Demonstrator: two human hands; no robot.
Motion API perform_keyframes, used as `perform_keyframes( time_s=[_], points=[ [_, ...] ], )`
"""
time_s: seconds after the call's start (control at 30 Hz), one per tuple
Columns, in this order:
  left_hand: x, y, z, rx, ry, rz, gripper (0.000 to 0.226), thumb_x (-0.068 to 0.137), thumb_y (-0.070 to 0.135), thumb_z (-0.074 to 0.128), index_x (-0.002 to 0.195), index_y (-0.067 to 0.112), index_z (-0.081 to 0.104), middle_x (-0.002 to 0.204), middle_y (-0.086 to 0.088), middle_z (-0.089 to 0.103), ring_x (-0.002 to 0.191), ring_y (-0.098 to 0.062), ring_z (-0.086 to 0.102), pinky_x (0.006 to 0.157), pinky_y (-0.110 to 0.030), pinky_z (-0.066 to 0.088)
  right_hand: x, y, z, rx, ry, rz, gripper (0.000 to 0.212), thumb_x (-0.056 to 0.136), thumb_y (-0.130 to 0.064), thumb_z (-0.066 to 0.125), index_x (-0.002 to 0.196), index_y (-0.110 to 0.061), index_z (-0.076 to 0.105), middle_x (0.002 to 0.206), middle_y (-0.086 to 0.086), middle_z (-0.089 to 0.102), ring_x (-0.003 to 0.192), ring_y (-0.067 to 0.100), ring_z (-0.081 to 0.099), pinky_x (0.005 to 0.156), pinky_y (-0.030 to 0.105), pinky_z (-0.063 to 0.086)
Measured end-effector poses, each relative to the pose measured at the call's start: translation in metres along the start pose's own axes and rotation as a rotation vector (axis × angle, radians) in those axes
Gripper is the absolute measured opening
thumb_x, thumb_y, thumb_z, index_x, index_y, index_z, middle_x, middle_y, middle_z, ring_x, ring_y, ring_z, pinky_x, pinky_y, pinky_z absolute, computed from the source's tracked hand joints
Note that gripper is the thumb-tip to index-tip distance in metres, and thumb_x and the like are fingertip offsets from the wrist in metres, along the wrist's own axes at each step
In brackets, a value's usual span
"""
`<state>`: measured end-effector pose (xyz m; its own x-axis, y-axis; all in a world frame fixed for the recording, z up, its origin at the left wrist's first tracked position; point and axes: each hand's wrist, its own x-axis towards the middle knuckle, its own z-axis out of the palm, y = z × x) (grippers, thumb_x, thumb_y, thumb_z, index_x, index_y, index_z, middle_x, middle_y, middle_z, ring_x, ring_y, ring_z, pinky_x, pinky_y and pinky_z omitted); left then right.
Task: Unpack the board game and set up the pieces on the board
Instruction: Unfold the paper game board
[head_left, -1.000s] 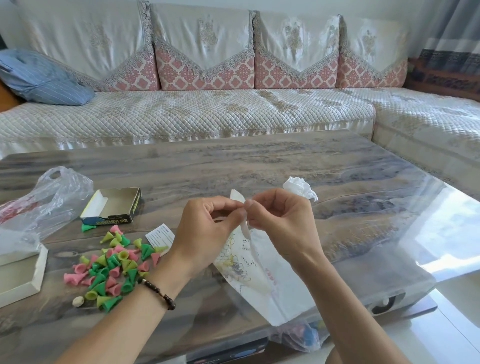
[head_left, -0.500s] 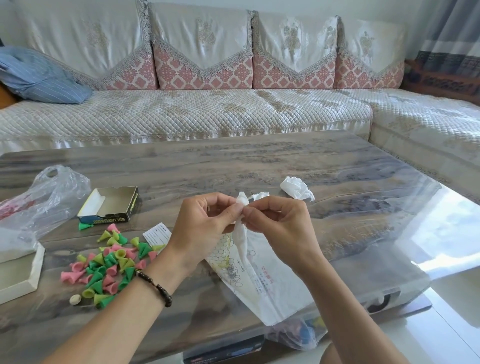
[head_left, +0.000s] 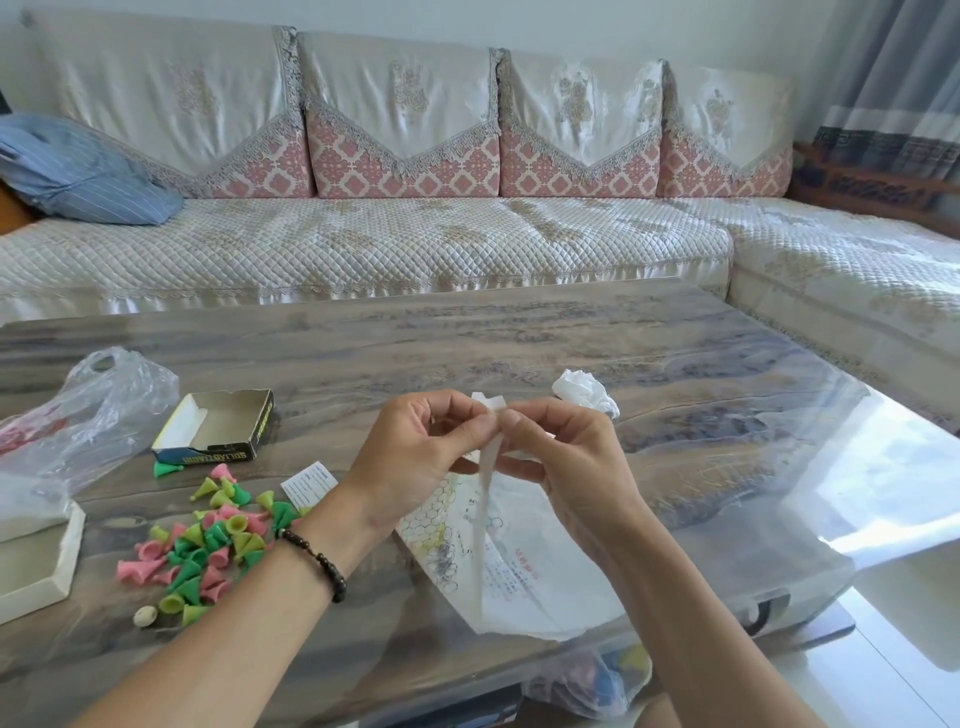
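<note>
- 2 bare hands are meeting above the grey-brown marbled glass-topped coffee table (head_left: 519, 332): the left hand (head_left: 415, 452), with a dark beaded bracelet (head_left: 319, 564) on its wrist, and the right hand (head_left: 561, 457).
- Both hands are pinching the top edge of the folded thin white printed game board sheet (head_left: 519, 566), thumbs and forefingers closed on it, the other fingers curling loosely.
- 1 sheet is hanging from that pinch, its lower part lying on the near table edge; circles and red print are showing on it.
- 1 heap of small pink, green and yellow plastic cone pieces (head_left: 208, 540) is lying on the table, left of the left wrist.
- 1 open dark cardboard box (head_left: 218, 431) is sitting just behind the heap.
- 1 small printed white card (head_left: 309, 483) is lying beside the cones.
- 1 clear plastic bag (head_left: 88, 415) is resting at far left.
- 1 crumpled white paper wad (head_left: 584, 392) is lying behind the right hand.
- 1 white hexagonal tray (head_left: 36, 566) is sitting at the left edge.
</note>
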<state>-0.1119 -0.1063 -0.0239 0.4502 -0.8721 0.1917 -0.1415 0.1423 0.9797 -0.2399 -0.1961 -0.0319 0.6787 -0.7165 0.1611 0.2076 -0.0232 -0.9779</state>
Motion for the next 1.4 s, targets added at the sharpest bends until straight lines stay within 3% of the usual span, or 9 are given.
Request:
perform_keyframes(
  time_s=[0.23,0.37,0.53,0.7,0.93,1.03,1.13,1.27,1.4],
  points=[
    [-0.005,0.002,-0.025,-0.11,0.064,-0.061,0.011,0.076,0.014,0.068,0.068,0.01,0.062,0.079,-0.015,0.067,0.073,-0.022,0.065,0.064,-0.032,0.054,0.013,-0.005,-0.008,0.211,0.223,0.137,0.018,0.09,-0.001,0.055,0.077,-0.008,0.066,0.074,0.01,0.067,0.066,0.018,0.06,0.063,0.033,0.047],
    [-0.003,-0.014,-0.068,-0.191,0.46,-0.252,0.015,0.077,0.003,0.05,0.064,0.008,0.055,0.073,-0.013,0.068,0.063,-0.025,0.065,0.061,-0.032,0.055,0.04,0.006,-0.029,0.155,0.43,0.285,0.021,0.089,-0.003,0.045,0.092,-0.002,0.066,0.095,0.019,0.073,0.081,0.028,0.065,0.073,0.038,0.047],
    [0.004,-0.028,-0.103,-0.484,0.846,-0.398,0.019,0.086,0.014,0.044,0.067,0.016,0.043,0.067,-0.004,0.05,0.054,-0.017,0.049,0.051,-0.024,0.043,0.063,0.01,-0.04,-0.025,0.598,0.277,0.022,0.093,-0.011,0.039,0.075,-0.012,0.052,0.075,0.012,0.053,0.067,0.022,0.051,0.057,0.032,0.039],
    [-0.004,-0.038,-0.095,-0.186,0.485,-0.398,0.069,0.069,0.078,0.062,0.099,0.016,0.057,0.096,-0.021,0.066,0.086,-0.024,0.062,0.078,-0.039,0.046,0.069,0.006,-0.036,-0.009,0.623,0.234,0.027,0.087,-0.007,0.039,0.062,-0.017,0.042,0.061,0.006,0.042,0.065,0.023,0.044,0.063,0.037,0.037],
    [-0.001,-0.042,-0.075,0.345,0.627,-0.205,0.019,0.088,0.034,0.066,0.079,0.017,0.067,0.087,0.004,0.067,0.086,-0.02,0.062,0.067,-0.03,0.046,0.068,0.002,-0.036,-0.105,0.624,0.258,0.03,0.093,-0.008,0.04,0.064,-0.017,0.042,0.062,0.004,0.044,0.064,0.021,0.045,0.063,0.036,0.04],
    [0.0,-0.012,-0.075,0.325,0.593,-0.055,0.051,0.082,0.063,0.057,0.075,0.013,0.064,0.065,0.013,0.061,0.065,-0.015,0.058,0.062,-0.029,0.043,0.071,-0.004,-0.034,-0.216,0.609,0.191,0.036,0.099,-0.015,0.04,0.063,-0.016,0.041,0.062,0.0,0.043,0.058,0.019,0.043,0.056,0.031,0.04],
    [0.0,0.018,-0.058,0.382,0.26,-0.075,0.104,0.058,0.086,0.058,0.132,0.013,0.049,0.107,0.009,0.064,0.099,-0.012,0.061,0.088,-0.037,0.05,0.077,-0.011,-0.026,-0.289,0.568,0.13,0.023,0.099,-0.021,0.044,0.082,-0.011,0.056,0.078,0.005,0.057,0.07,0.022,0.055,0.062,0.041,0.052],
    [0.021,0.015,-0.027,0.788,0.174,-0.068,0.127,0.064,0.052,0.082,0.15,0.025,-0.008,0.153,-0.007,0.025,0.137,-0.025,0.033,0.105,-0.045,0.038,0.073,-0.014,-0.011,-0.306,0.397,0.108,0.018,0.097,-0.025,0.052,0.093,-0.01,0.062,0.08,0.006,0.062,0.071,0.023,0.06,0.07,0.044,0.055],
    [0.053,0.001,-0.031,1.021,0.211,-0.04,0.125,0.071,0.017,0.082,0.147,0.034,-0.016,0.154,-0.013,0.016,0.123,-0.033,0.046,0.068,-0.034,0.054,0.065,-0.029,-0.008,-0.379,0.302,0.015,0.018,0.099,-0.024,0.051,0.085,-0.015,0.059,0.079,0.006,0.061,0.069,0.023,0.059,0.065,0.043,0.054]
  ],
)
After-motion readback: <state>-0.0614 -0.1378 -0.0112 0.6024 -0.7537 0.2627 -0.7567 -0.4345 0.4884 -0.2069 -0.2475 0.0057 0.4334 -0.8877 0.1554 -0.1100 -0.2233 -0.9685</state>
